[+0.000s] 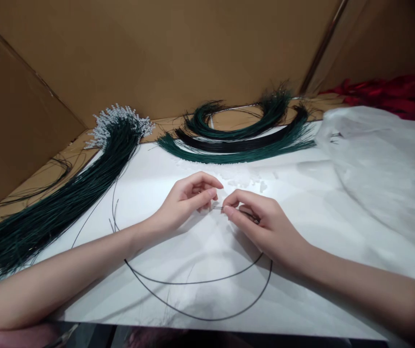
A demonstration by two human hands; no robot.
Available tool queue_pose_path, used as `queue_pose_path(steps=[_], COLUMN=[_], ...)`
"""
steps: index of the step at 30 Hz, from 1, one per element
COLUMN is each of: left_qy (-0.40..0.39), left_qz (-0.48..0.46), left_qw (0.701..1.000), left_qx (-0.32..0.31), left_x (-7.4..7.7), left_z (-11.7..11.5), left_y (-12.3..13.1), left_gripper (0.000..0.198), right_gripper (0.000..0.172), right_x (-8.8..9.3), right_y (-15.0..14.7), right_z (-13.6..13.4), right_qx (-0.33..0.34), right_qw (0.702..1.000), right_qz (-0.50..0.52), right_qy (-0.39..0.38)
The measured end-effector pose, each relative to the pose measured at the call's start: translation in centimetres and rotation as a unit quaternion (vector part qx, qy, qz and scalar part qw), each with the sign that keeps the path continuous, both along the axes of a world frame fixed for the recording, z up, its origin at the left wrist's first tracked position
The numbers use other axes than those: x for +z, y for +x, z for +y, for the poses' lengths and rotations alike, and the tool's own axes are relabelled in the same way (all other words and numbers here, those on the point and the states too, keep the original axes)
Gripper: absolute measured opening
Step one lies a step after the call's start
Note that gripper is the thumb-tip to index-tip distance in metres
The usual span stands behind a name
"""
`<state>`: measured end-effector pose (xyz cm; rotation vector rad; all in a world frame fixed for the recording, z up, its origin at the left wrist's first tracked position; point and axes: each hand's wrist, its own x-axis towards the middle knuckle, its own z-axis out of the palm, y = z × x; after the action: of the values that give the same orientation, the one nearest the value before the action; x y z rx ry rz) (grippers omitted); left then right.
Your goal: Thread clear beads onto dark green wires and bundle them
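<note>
My right hand (253,212) pinches thin dark wire (207,320) between thumb and forefinger. Two short wire ends poke out of the pinch toward my left hand (193,195). Below both hands the rest of the wire bows in two long curves over the white sheet, passing under my left forearm to loose tips at the left. My left hand is curled, its thumb close against the fingers and the forefinger arched above. Whatever lies in its fingertips is too small to make out. Small white pieces (244,179) lie scattered just beyond the hands.
A thick bundle of dark green wires (69,193) with white beaded ends (120,123) lies on the left. Curved bundles of green and black wire (240,145) rest at the back. Clear plastic (381,159) and red material (392,96) are on the right. Cardboard walls (178,53) surround the white sheet (302,299).
</note>
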<state>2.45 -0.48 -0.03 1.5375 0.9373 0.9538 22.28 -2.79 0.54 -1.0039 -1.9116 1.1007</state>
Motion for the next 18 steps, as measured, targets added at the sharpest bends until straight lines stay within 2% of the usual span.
queue_pose_path(steps=[3,8,12,18], left_qy=[0.062,0.187,0.227,0.242], left_qz=[0.106,0.268,0.323,0.330], left_qw=[0.992,0.945,0.919,0.912], left_qx=[0.002,0.003,-0.006,-0.020], left_x=[0.3,0.8,0.7,0.5], left_z=[1.3,3.7,5.1,5.6], left_y=[0.0,1.3,2.5,2.7], left_gripper=[0.018,0.015,0.012,0.008], right_gripper=[0.011,0.012,0.014,0.013], right_x=[0.0,-0.3,-0.2,0.0], right_y=[-0.1,-0.3,-0.2,-0.3], right_z=[0.0,0.0,0.0,-0.2], right_qx=[0.002,0.000,0.001,0.001], right_qw=[1.000,1.000,1.000,1.000], right_qz=[0.002,0.004,0.006,0.018], right_qy=[-0.006,-0.005,-0.007,-0.014])
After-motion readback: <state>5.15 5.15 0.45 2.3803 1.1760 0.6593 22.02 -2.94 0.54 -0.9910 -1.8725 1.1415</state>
